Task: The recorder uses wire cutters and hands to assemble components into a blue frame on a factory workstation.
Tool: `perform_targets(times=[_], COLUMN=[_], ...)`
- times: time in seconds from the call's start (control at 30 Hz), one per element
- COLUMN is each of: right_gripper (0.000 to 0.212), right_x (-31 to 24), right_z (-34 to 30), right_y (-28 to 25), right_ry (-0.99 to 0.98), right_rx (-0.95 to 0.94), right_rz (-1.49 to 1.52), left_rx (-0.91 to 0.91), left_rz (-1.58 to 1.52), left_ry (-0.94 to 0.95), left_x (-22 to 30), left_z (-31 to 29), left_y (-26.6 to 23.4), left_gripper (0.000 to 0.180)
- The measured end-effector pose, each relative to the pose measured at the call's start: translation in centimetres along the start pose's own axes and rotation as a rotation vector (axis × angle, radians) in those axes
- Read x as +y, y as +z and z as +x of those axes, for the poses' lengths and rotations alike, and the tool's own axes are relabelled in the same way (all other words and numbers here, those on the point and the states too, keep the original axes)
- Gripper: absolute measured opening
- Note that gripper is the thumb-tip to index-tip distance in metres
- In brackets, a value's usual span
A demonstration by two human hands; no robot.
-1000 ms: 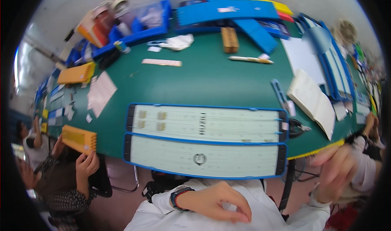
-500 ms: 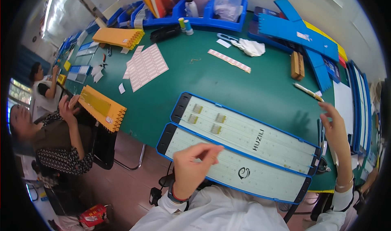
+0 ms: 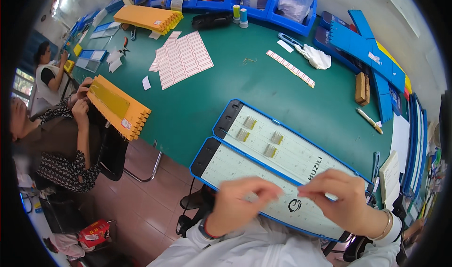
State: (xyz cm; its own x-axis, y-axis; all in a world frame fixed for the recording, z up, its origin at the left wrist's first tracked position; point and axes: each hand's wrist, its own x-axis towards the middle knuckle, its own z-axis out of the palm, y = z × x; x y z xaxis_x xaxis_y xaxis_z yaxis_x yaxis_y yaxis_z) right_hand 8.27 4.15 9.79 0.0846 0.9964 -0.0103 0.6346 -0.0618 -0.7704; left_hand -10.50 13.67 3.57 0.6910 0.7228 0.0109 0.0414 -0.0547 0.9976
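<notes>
Head view. You are holding both bare hands over a blue-rimmed case [image 3: 226, 173], fingertips facing, with a narrow gap between them. Your left hand [image 3: 242, 206] is blurring; its thumb and forefinger are reaching toward the right, looking nearly closed, the other fingers curling in. Whether they are pinching anything, I cannot tell. Your right hand [image 3: 341, 201] is bending at the knuckles, thumb and fingertips gathering close; whether they are quite meeting, or gripping something fine, I cannot tell either.

The case is lying open at a slant beneath and beyond your fingers. Its pale near panel [image 3: 241, 165] is running under both hands, a round black mark [image 3: 295, 206] showing just below the gap. The far panel [image 3: 296, 153] is stretching beyond your fingertips, black lettering [image 3: 314, 169] sitting close past the right ones. Four small wire-like bundles [image 3: 270, 150] are resting on that panel, beyond and left of your fingertips, in two pairs.

A pen [image 3: 369, 121] and a wooden block [image 3: 362, 89] are lying beyond your right fingers on the green table [image 3: 235, 83]. A label strip [image 3: 290, 68] and a crumpled white cloth [image 3: 318, 57] are lying well beyond the fingertip gap. A red-lined label sheet [image 3: 186, 62] is spreading far beyond and left of your left fingers. Further left of them, a co-worker is holding an orange notched board [image 3: 134, 110].
</notes>
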Motion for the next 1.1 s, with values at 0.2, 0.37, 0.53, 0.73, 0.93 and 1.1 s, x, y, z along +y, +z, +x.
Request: perform_targets(times=[0.2,0.37,0.53,0.73,0.93,1.1], right_gripper=[0.008,0.011,0.011,0.011,0.009,0.008], right_x=[1.1,0.7,1.7,2.0,2.0,2.3], right_z=[6.5,10.4,12.0,12.5,12.3,11.9], right_y=[3.8,7.6,9.6,9.7,9.3,9.4], right_ry=[0.168,0.189,0.158,0.197,0.159,0.045], right_rx=[0.146,0.054,0.087,0.075,0.045,0.071], right_rz=[0.260,0.353,0.343,0.398,0.336,0.241], left_rx=[0.602,0.566,0.574,0.555,0.545,0.541], left_rz=[0.809,0.950,0.920,0.946,0.949,0.953], left_ry=[0.125,0.089,0.048,0.028,0.027,0.022], left_x=[-3.5,-4.6,-4.2,-4.1,-4.1,-4.0], left_z=[2.2,2.0,2.1,2.1,2.3,2.3], left_y=[-3.9,-3.4,-3.3,-3.5,-3.4,-3.2], left_gripper=[0.029,0.039,0.036,0.038,0.037,0.037])
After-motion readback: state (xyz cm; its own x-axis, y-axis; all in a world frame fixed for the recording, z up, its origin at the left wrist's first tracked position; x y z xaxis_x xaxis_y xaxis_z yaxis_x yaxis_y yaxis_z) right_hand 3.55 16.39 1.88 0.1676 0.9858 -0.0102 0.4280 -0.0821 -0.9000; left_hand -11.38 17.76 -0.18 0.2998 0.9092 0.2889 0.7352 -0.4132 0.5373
